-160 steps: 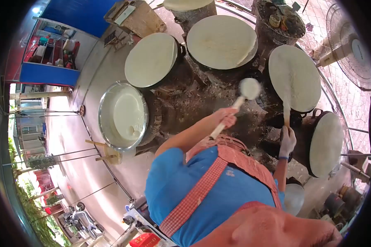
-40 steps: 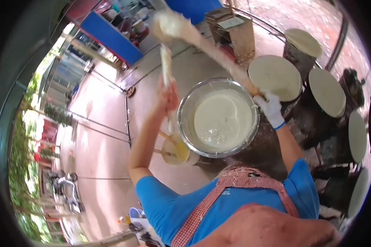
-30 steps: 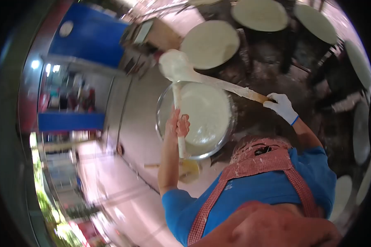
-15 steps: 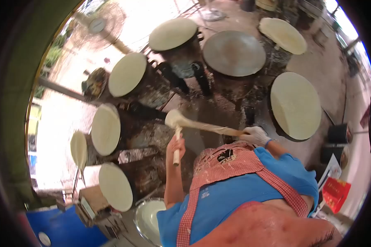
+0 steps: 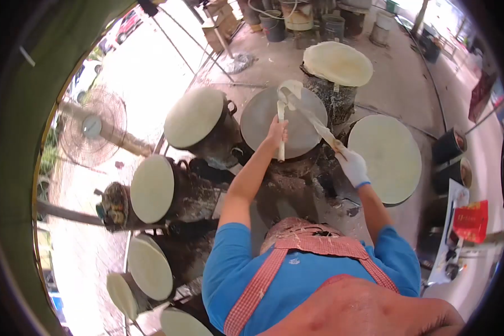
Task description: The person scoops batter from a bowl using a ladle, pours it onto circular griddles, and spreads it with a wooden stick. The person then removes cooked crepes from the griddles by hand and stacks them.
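My left hand (image 5: 277,133), bare, is wrapped round a short pale stick (image 5: 281,150) held upright. My right hand (image 5: 351,166), in a white glove, grips the near end of a longer wooden stick (image 5: 318,124). The sticks slant together at their far ends, where a pale, soft, dough-like mass (image 5: 290,88) clings to them. Both are over a grey round griddle (image 5: 255,120) with a bare surface. Right of my gloved hand lies a griddle covered with a pale round sheet (image 5: 387,159).
More sheet-covered griddles stand around me: a sheet (image 5: 195,117) at the upper left, another sheet (image 5: 152,187) on the left, and a sheet (image 5: 339,63) at the far side. A fan (image 5: 92,127) stands left. Dark buckets (image 5: 451,144) and a red packet (image 5: 471,221) are right.
Both hands have reached forward with the sticks, from close to the apron to over the bare griddle. The view has shifted, showing more of the far floor and buckets.
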Tool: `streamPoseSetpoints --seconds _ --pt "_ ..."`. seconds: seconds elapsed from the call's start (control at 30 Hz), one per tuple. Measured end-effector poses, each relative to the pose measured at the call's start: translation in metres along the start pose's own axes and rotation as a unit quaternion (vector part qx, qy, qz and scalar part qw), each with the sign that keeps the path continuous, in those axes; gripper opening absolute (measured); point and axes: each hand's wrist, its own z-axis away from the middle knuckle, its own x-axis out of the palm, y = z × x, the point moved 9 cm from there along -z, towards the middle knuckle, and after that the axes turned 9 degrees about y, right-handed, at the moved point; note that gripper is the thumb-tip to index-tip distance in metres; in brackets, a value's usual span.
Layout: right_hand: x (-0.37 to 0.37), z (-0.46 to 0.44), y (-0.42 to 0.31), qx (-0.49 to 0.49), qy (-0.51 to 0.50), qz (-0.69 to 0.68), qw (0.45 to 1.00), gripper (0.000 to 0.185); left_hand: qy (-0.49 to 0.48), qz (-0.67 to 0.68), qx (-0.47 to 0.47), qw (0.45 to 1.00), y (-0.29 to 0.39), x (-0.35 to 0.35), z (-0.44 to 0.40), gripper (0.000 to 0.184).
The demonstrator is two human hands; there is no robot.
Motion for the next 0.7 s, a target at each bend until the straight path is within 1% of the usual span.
streamPoseSetpoints --seconds 0.03,0.07,0.1,0.13,0.17,0.2,0.23,0.27,0.3,0.33,0.37,0.4,0.43,0.47,0.5,0.53,0.6,0.63,0.67,0.7 --pt "0.026 -0.008 0.003 -0.001 -0.003 0.059 0.998 0.028 0.007 -0.062 0.065 0.996 0.004 -0.008 -0.032 0.039" --pt "0.039 -0.007 0.008 0.016 0.002 0.06 0.998 0.028 0.012 -0.122 0.128 0.984 -0.001 -0.019 -0.063 0.049" --pt "0.049 -0.012 0.016 0.031 -0.011 0.077 0.996 0.026 0.129 -0.243 0.197 0.941 -0.006 -0.053 -0.107 0.06" --pt "0.055 -0.018 0.022 0.044 -0.024 0.094 0.994 0.024 0.118 -0.246 0.2 0.941 0.004 -0.052 -0.102 0.06" --pt "0.039 -0.02 0.014 0.024 0.031 0.016 0.999 0.025 0.184 -0.411 0.263 0.853 0.025 -0.058 -0.074 0.065" --pt "0.033 -0.021 -0.004 0.03 0.032 0.021 0.999 0.025 0.246 -0.557 0.312 0.729 0.046 -0.059 -0.048 0.069" --pt "0.032 -0.017 -0.004 0.206 0.062 -0.208 0.954 0.027 0.24 -0.556 0.31 0.733 0.059 -0.061 -0.04 0.069" --pt "0.045 -0.006 0.001 0.366 0.091 -0.412 0.829 0.029 0.224 -0.598 0.303 0.707 0.065 -0.059 -0.039 0.068" --pt "0.074 -0.016 0.009 0.327 0.096 -0.393 0.854 0.036 0.212 -0.641 0.298 0.675 0.067 -0.055 -0.035 0.068" --pt "0.085 -0.036 0.001 0.105 0.143 -0.231 0.957 0.03 0.207 -0.642 0.288 0.679 0.065 -0.054 -0.033 0.068" --pt "0.085 -0.037 -0.001 0.113 0.091 -0.056 0.988 0.027 0.217 -0.589 0.32 0.71 0.078 -0.049 -0.034 0.068" --pt "0.087 -0.039 -0.007 0.116 0.038 0.113 0.986 0.025 0.227 -0.537 0.354 0.732 0.097 -0.052 -0.03 0.067" --pt "0.085 -0.04 0.0 0.108 0.076 0.096 0.987 0.022 0.228 -0.544 0.358 0.724 0.112 -0.056 -0.027 0.067" --pt "0.081 -0.041 0.003 0.166 0.052 0.064 0.983 0.025 0.228 -0.46 0.446 0.733 0.137 -0.059 -0.009 0.067" --pt "0.105 -0.041 0.017 0.175 0.105 -0.1 0.974 0.027 0.217 -0.37 0.524 0.736 0.152 -0.063 0.009 0.066" --pt "0.128 -0.043 0.032 0.178 0.158 -0.256 0.937 0.029 0.208 -0.377 0.527 0.733 0.153 -0.074 0.008 0.066" --pt "0.159 -0.047 -0.023 0.346 0.049 -0.343 0.872 0.034 0.155 -0.358 0.616 0.684 0.141 -0.103 0.028 0.064" --pt "0.162 -0.073 -0.03 0.229 0.075 -0.218 0.946 0.034 0.148 -0.362 0.607 0.692 0.125 -0.116 0.041 0.064" --pt "0.173 -0.091 -0.038 0.105 0.089 -0.088 0.987 0.034 0.127 -0.334 0.438 0.825 0.096 -0.146 0.031 0.064" --pt "0.15 -0.098 -0.042 0.107 0.039 -0.028 0.993 0.034 0.105 -0.295 0.248 0.917 0.056 -0.174 0.03 0.064"
